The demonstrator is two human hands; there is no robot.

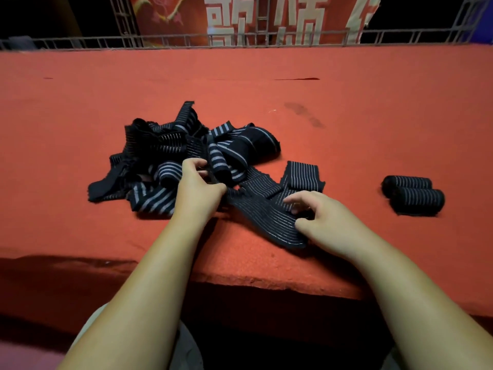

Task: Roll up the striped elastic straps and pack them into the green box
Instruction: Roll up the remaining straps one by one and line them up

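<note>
Gripped a fold of striped cloth with the left hand (198,182), fingers curled and thumb closed against them, right at the near edge of the strap pile (170,145). Pressed the right hand (320,220) down on the flat strap (264,209), fingers bent, fingertips and thumb drawn narrowly together on the dark cloth near its end. Could not tell how much cloth sat between that thumb and the fingers.

Had the flat strap spread between the two hands, thin pale stripes running its length, its far part folded over just beyond the right fingertips. Had the strap pile heaped beyond and to the left of the left hand: a loose tangle of black bands, some with broad pale stripes, some with fine ones, touching that hand's fingers.

Had two rolled straps (413,194) well out to the right of the right hand, side by side and touching, lying on their sides, apart from everything else.

Worked on a bench (266,89) covered in red cloth, both bare forearms reaching in over its near edge. Showed a dark stain (304,113) on that cloth beyond the right hand, just past the pile's right end. Ended, far beyond both hands, at a low metal railing (106,42), with a red banner (240,17) bearing large pale characters behind it.
</note>
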